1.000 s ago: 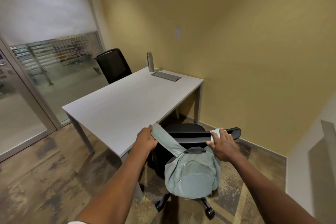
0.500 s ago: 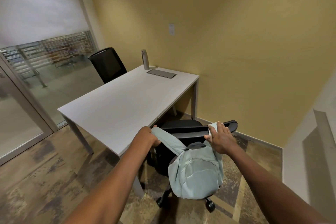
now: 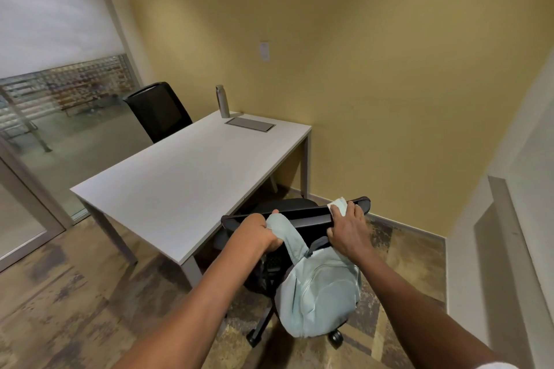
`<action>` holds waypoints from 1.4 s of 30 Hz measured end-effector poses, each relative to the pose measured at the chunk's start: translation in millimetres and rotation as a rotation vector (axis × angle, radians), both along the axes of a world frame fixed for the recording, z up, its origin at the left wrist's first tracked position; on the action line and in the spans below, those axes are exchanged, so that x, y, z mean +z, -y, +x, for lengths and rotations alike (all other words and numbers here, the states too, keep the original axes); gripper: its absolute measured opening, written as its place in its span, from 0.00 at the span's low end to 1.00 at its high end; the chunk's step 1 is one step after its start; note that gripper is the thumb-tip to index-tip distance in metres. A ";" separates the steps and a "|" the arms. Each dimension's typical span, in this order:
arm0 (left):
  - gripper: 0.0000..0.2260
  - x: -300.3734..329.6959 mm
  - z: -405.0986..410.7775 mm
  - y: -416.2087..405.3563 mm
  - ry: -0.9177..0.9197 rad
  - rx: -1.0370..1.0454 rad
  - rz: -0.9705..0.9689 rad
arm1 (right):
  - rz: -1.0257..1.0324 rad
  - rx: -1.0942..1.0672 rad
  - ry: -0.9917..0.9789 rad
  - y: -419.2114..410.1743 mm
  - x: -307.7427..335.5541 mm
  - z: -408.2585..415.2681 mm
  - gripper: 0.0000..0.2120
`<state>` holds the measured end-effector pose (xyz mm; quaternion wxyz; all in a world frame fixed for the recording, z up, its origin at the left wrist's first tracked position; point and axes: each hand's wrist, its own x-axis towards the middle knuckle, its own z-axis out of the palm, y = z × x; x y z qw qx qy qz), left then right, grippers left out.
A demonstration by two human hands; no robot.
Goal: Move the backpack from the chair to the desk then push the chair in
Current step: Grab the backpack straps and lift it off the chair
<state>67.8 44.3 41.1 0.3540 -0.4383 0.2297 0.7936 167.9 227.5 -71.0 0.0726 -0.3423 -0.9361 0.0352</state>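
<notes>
A pale green backpack (image 3: 320, 290) hangs by its two straps over the backrest of a black office chair (image 3: 302, 214). My left hand (image 3: 259, 232) is closed around the left strap at the top of the backrest. Over the right strap, my right hand (image 3: 347, 226) grips the upper edge of the backrest. The white desk (image 3: 186, 177) lies just beyond and left of the chair, whose seat sits partly under the desk's near corner. The chair's wheeled base shows below the bag.
A metal bottle (image 3: 222, 100) and a grey flat panel (image 3: 250, 124) are at the desk's far end. A second black chair (image 3: 159, 111) stands behind the desk. Glass partition on the left, yellow wall ahead, white ledge (image 3: 521, 249) on the right.
Both hands keep their grip on the straps while the bag hangs on the backrest. The view has shifted, so desk and chair sit a little lower and to the right.
</notes>
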 end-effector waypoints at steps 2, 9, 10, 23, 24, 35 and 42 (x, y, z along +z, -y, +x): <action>0.05 4.8 7.1 -5.0 -0.066 -0.098 -0.042 | -0.022 -0.100 -0.063 1.8 -0.6 -0.3 0.27; 0.07 9.9 16.3 -19.2 -0.215 -0.198 -0.050 | -0.461 -0.398 -0.422 -12.4 9.0 1.2 0.23; 0.04 16.0 17.8 -22.0 -0.209 -0.251 -0.059 | -0.499 -0.428 -0.453 -18.2 11.6 2.2 0.22; 0.16 8.4 42.1 -66.0 -0.180 -0.327 -0.080 | -0.760 -0.641 -0.629 -91.6 18.8 33.9 0.18; 0.16 7.6 45.9 -68.4 -0.180 -0.332 -0.073 | -0.766 -0.654 -0.638 -94.0 21.7 36.7 0.19; 0.13 4.4 56.6 -82.9 -0.276 -0.409 -0.048 | -0.779 -0.688 -0.482 -102.3 46.6 58.3 0.27; 0.13 21.0 69.6 -85.1 -0.740 -0.767 -0.219 | -0.828 -0.652 -0.562 -96.7 80.0 71.5 0.27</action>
